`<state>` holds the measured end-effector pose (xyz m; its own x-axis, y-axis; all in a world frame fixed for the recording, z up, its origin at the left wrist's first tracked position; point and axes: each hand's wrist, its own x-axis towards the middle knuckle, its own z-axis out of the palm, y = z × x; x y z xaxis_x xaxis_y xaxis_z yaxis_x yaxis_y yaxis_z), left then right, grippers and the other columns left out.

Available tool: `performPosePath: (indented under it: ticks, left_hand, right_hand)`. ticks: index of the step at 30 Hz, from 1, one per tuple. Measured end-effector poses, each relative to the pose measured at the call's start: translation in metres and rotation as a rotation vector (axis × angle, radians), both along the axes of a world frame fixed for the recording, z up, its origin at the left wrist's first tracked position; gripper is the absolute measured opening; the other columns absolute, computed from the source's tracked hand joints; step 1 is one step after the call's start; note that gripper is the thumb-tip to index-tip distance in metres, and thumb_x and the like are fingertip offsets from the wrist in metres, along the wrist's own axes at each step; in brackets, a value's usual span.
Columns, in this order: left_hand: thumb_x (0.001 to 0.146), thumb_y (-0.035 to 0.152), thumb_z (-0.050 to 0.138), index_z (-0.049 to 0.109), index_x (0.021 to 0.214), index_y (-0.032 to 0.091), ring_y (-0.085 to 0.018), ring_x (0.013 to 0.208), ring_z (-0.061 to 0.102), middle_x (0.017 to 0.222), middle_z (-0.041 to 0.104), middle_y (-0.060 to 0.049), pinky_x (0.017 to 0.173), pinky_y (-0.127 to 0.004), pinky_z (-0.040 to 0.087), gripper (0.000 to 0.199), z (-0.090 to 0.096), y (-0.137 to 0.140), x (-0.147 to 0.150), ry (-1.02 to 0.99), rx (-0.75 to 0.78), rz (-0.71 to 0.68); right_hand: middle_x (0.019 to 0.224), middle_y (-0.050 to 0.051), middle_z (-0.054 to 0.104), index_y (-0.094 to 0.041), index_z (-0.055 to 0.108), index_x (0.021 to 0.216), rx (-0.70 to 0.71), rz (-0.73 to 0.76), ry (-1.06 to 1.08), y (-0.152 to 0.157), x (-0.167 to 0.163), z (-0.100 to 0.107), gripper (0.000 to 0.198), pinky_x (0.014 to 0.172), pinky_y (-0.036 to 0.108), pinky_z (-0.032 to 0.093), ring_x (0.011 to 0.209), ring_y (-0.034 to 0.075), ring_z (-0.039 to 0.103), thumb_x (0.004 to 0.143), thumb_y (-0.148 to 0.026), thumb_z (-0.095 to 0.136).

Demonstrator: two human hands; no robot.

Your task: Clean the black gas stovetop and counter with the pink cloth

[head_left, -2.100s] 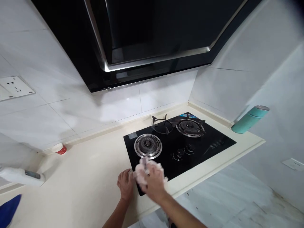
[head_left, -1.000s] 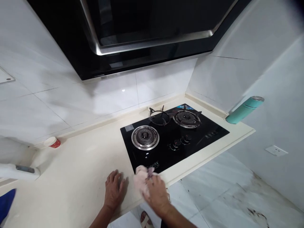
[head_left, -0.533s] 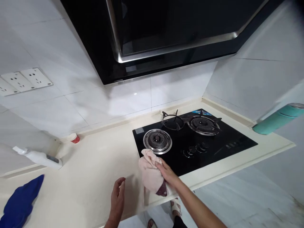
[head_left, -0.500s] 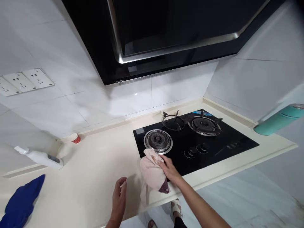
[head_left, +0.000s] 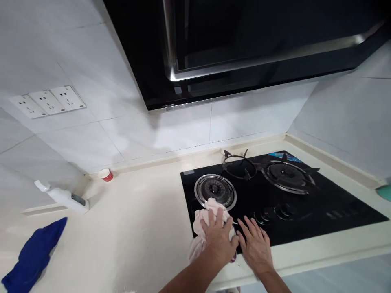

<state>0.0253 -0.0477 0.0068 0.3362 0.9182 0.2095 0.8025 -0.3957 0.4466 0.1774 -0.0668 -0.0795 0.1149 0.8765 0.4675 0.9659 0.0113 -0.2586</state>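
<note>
A pale pink cloth (head_left: 200, 221) lies bunched at the front left corner of the black gas stove (head_left: 244, 219), beside the left burner (head_left: 215, 189). My left hand (head_left: 218, 238) grips it from above, the fingers pressing into its folds. Part of the cloth hangs over the stove's left edge onto the counter, and a dark purple patch of it peeks out under my wrist. Just to the right, my right hand (head_left: 255, 244) rests palm down on the glass by the front edge. Its fingers are stretched out and hold nothing.
A loose black pan support (head_left: 241, 167) sits behind the left burner. The right burner (head_left: 288, 175) has its support on. Knobs (head_left: 271, 214) stand near my right fingers. On the counter are a blue cloth (head_left: 35, 254), white spray bottle (head_left: 65, 198) and red-white cup (head_left: 106, 175). The range hood (head_left: 244, 77) overhangs.
My left hand has come from the counter onto the cloth. My right hand has let go of the cloth and now lies flat on the stove. The view has turned slightly left.
</note>
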Motion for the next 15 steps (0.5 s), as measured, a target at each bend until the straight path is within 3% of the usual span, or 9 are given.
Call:
performPosePath:
  ticks: [2, 5, 8, 12, 15]
  left_hand:
    - [0.083, 0.047, 0.062, 0.063, 0.127, 0.037, -0.044, 0.14, 0.031, 0.152, 0.044, -0.008, 0.107, -0.073, 0.021, 0.045, 0.0, 0.002, -0.005, 0.012, -0.001, -0.058]
    - [0.085, 0.044, 0.06, 0.066, 0.12, 0.037, -0.037, 0.132, 0.041, 0.142, 0.054, -0.007, 0.107, -0.065, 0.026, 0.036, 0.002, -0.001, -0.036, 0.053, 0.027, -0.091]
    - [0.085, 0.038, 0.059, 0.065, 0.121, 0.035, -0.037, 0.133, 0.041, 0.141, 0.055, -0.007, 0.106, -0.063, 0.029, 0.037, 0.006, 0.013, -0.078, 0.145, 0.071, 0.007]
    - [0.09, 0.039, 0.053, 0.061, 0.126, 0.034, -0.036, 0.136, 0.036, 0.146, 0.05, -0.008, 0.106, -0.064, 0.03, 0.037, 0.025, 0.083, -0.121, 0.257, 0.04, 0.304]
    - [0.09, 0.043, 0.052, 0.059, 0.126, 0.033, -0.035, 0.132, 0.039, 0.145, 0.05, -0.008, 0.103, -0.063, 0.032, 0.038, 0.044, 0.143, -0.13, 0.278, -0.001, 0.426]
  right_hand:
    - [0.147, 0.009, 0.051, -0.021, 0.058, 0.133, -0.006, -0.013, -0.002, 0.0, 0.0, 0.003, 0.049, 0.111, 0.05, 0.027, 0.141, 0.027, 0.036, 0.095, -0.04, 0.034]
    - [0.148, 0.01, 0.05, -0.021, 0.058, 0.133, -0.046, -0.036, -0.002, 0.0, -0.002, 0.011, 0.048, 0.111, 0.05, 0.027, 0.141, 0.028, 0.036, 0.096, -0.039, 0.033]
    - [0.149, 0.01, 0.049, -0.021, 0.057, 0.135, -0.089, -0.035, 0.001, -0.001, -0.005, 0.019, 0.048, 0.111, 0.052, 0.026, 0.142, 0.029, 0.034, 0.096, -0.038, 0.034]
    - [0.149, 0.01, 0.048, -0.021, 0.058, 0.134, -0.099, -0.034, 0.006, -0.001, -0.007, 0.025, 0.046, 0.111, 0.052, 0.025, 0.143, 0.029, 0.033, 0.096, -0.037, 0.036]
    - [0.149, 0.01, 0.048, -0.022, 0.057, 0.134, -0.111, -0.041, 0.015, 0.0, -0.008, 0.03, 0.045, 0.111, 0.051, 0.025, 0.143, 0.029, 0.032, 0.096, -0.035, 0.037]
